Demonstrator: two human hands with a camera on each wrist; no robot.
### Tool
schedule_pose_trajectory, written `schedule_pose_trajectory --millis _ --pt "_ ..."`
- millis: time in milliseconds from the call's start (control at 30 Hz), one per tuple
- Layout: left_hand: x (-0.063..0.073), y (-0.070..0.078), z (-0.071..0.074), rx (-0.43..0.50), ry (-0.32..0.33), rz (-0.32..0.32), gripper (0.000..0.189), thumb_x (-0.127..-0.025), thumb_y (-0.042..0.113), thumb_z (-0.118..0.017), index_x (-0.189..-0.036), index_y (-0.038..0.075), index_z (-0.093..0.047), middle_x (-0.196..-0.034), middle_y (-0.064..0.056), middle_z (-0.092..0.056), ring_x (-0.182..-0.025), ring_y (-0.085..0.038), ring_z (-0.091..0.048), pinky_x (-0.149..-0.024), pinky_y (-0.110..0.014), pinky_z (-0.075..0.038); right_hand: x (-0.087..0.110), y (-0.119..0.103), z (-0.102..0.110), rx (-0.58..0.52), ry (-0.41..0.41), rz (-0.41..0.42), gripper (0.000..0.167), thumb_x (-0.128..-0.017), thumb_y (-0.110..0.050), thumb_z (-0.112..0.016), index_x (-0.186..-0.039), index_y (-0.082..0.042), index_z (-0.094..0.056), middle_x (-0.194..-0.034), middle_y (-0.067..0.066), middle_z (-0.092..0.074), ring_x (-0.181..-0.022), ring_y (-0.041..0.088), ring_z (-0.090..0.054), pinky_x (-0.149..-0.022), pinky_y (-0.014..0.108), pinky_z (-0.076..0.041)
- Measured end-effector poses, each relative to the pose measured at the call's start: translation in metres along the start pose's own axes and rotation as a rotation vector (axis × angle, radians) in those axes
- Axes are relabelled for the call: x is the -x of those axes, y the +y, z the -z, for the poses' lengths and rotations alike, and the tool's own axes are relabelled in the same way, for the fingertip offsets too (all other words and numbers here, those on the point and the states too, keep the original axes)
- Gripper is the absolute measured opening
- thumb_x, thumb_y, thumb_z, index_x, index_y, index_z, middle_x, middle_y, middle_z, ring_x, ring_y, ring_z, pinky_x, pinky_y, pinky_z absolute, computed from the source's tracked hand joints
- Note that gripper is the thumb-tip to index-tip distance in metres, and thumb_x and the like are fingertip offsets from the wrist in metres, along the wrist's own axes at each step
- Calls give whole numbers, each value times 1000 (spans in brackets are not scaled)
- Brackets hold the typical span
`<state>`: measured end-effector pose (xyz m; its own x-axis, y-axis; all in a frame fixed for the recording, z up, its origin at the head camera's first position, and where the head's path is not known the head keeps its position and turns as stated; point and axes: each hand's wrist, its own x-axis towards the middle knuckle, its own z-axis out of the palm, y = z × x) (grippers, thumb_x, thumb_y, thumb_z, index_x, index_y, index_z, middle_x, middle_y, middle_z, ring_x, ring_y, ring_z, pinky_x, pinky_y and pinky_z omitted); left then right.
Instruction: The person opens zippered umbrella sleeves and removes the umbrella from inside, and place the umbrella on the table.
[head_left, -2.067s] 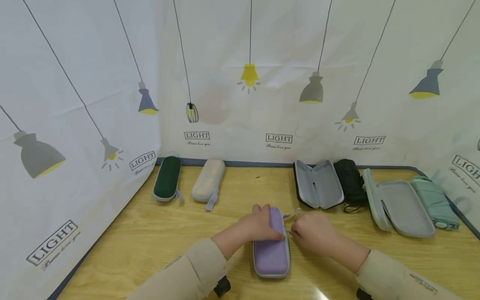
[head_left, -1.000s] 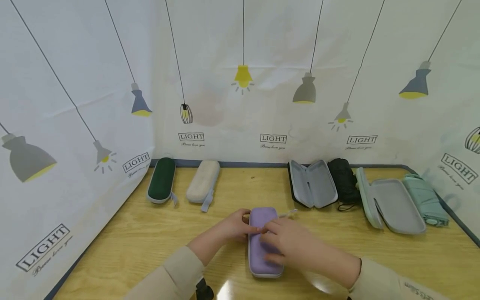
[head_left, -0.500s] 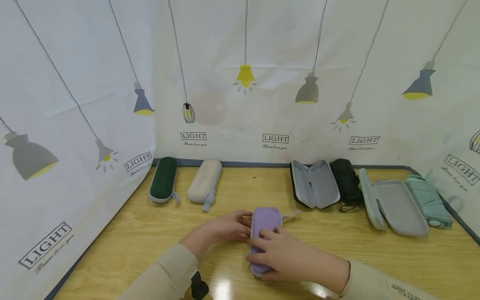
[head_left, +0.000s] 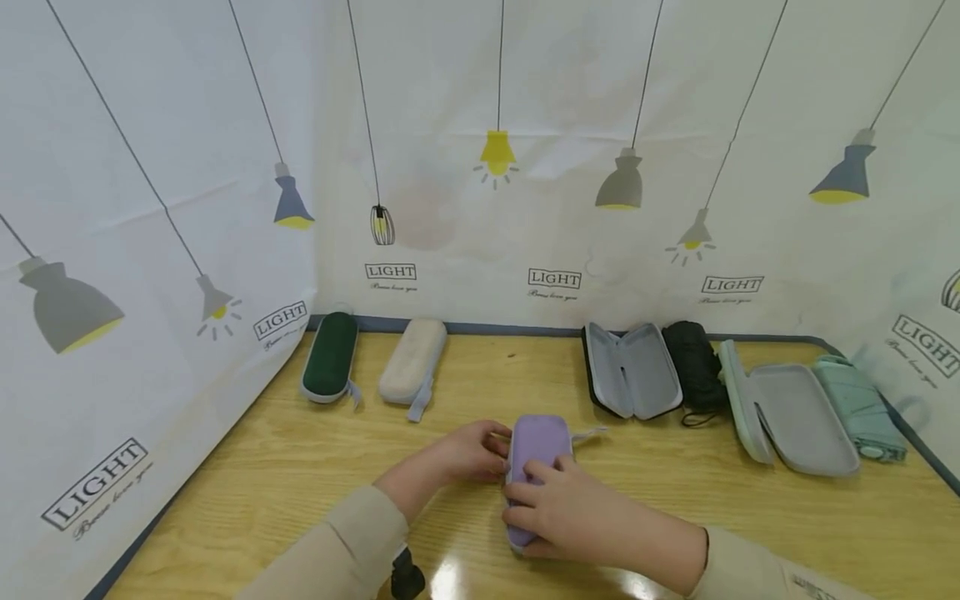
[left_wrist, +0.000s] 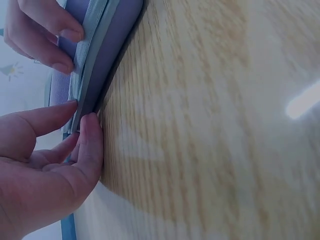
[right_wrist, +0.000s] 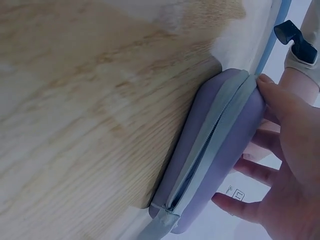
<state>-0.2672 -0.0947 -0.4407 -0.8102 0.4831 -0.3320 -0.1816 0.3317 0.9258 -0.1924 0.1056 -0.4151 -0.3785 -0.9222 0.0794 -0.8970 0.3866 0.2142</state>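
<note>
A purple zippered hard case (head_left: 542,437) lies lengthwise on the wooden table, its lid down. My right hand (head_left: 573,508) grips it from above, fingers spread over the lid to its left edge and thumb at its near end. Along the left side, my left hand (head_left: 468,454) holds the edge between thumb and fingers, as the left wrist view shows at the grey zipper band (left_wrist: 87,55). In the right wrist view, the zipper (right_wrist: 202,145) gapes slightly near the grey ribbon tab (right_wrist: 162,225), which sticks out to the right at the far end.
Closed green (head_left: 330,354) and cream (head_left: 412,362) cases lie at the back left. Toward the back right are an open black case (head_left: 651,371), a black folded umbrella (head_left: 693,367), an open mint case (head_left: 806,408) and a mint folded umbrella (head_left: 862,408). A printed curtain (head_left: 450,167) hangs behind.
My left hand has gone from the top of the purple case to its left side. My right hand has moved from the tab side onto the lid.
</note>
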Motion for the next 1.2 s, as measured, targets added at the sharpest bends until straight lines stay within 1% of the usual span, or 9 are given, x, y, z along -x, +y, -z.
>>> schedule_pose_trajectory --millis 200,300,400,533,700,800,900,1033,1200 --pt "0 0 -1 -17 -3 16 53 -87 -10 -63 -137 -7 -44 -104 -14 -55 -88 -21 -60 -81 -38 -55 4 0 4 -91 -48 -75 39 -92 -53 -60 -122 -28 -65 -126 -4 -55 -109 18 -50 -77 42 -50" --pt "0 0 -1 -17 -6 15 54 -87 -12 -61 -137 -8 -43 -104 -13 -55 -87 -20 -60 -82 -38 -55 5 -1 3 -117 -70 -125 47 -90 -55 -63 -128 -27 -62 -133 3 -51 -119 26 -48 -84 50 -50" --pt "-1 -1 -2 -21 6 1 53 -84 -14 -61 -135 -10 -44 -101 -12 -55 -84 -19 -59 -80 -38 -55 6 -1 1 -148 -106 -171 56 -87 -57 -65 -134 -29 -58 -142 9 -44 -129 35 -42 -86 60 -48" --pt "-4 -5 -5 -50 38 -29 48 -80 -13 -63 -126 -12 -50 -97 -10 -56 -81 -17 -58 -76 -36 -56 6 -2 -2 -210 -123 -208 54 -88 -54 -65 -136 -30 -58 -147 12 -39 -134 40 -37 -84 62 -48" --pt "-8 -7 -8 -108 87 -47 35 -76 -11 -63 -110 -11 -58 -92 -9 -57 -76 -16 -57 -70 -34 -57 8 -3 -1 -278 -78 -213 49 -93 -47 -63 -135 -22 -58 -147 15 -38 -135 43 -35 -91 57 -48" --pt "-9 -6 -10 -157 106 -43 32 -75 -11 -62 -107 -10 -60 -89 -8 -56 -73 -17 -57 -67 -34 -57 11 -3 2 -287 -44 -215 49 -93 -44 -63 -135 -19 -57 -147 15 -38 -134 42 -35 -94 51 -47" --pt "-8 -4 -11 -181 111 -26 32 -76 -12 -62 -107 -9 -60 -89 -9 -55 -72 -17 -57 -67 -35 -57 14 -2 5 -242 -9 -213 50 -93 -48 -62 -133 -19 -58 -146 12 -41 -132 36 -40 -93 49 -49" --pt "-7 0 -13 -189 110 -16 30 -78 -11 -64 -107 -8 -59 -89 -9 -55 -73 -17 -56 -67 -35 -57 17 1 8 -121 83 -164 51 -89 -51 -65 -129 -18 -61 -143 7 -47 -124 26 -48 -92 46 -48" --pt "-4 3 -14 -200 110 -6 26 -81 -9 -65 -106 -7 -59 -88 -8 -53 -73 -17 -54 -66 -33 -56 18 5 12 -62 214 -49 50 -82 -39 -71 -126 -17 -62 -139 4 -52 -125 25 -48 -98 46 -43"
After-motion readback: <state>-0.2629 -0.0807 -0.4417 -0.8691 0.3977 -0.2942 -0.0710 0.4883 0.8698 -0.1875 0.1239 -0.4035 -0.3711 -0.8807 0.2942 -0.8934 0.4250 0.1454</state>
